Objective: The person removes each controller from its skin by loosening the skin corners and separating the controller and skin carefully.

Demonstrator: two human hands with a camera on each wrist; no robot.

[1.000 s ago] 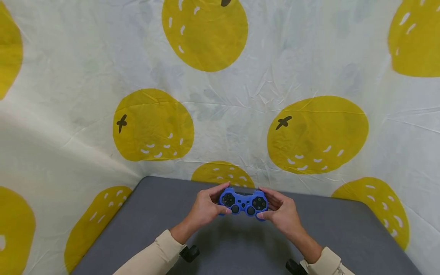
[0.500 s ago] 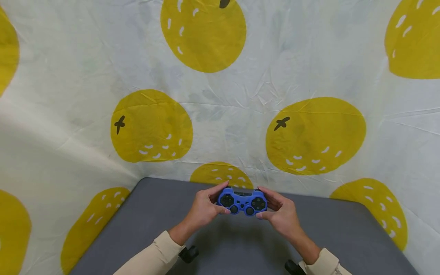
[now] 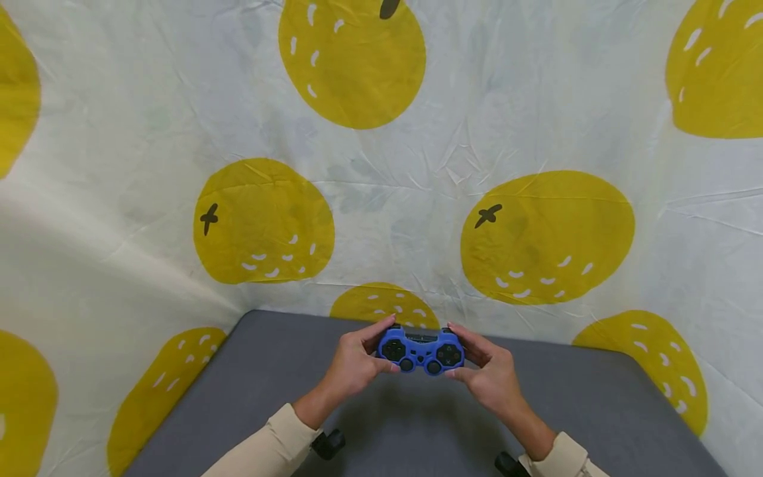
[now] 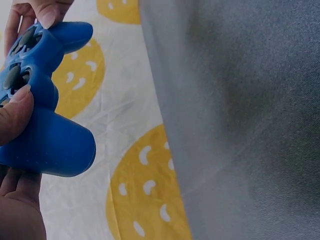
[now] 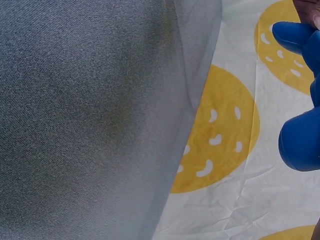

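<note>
A blue game controller with black buttons and two thumbsticks is held up over the grey table, its face toward the head camera. My left hand grips its left end, thumb on the front and fingers behind. At the other end my right hand holds it the same way, with the index finger along the top edge. In the left wrist view the controller shows its near grip, and the left thumb lies beside a stick. Only the blue grips enter the right wrist view; most of the right hand is outside it.
The grey table spreads beneath both forearms, its far edge just behind the controller. A white cloth printed with yellow fruit hangs behind and along the sides. A black wrist device sits below the left cuff, another below the right.
Both hands keep their grip on the controller and stay nearly still. The head view has shifted very slightly.
</note>
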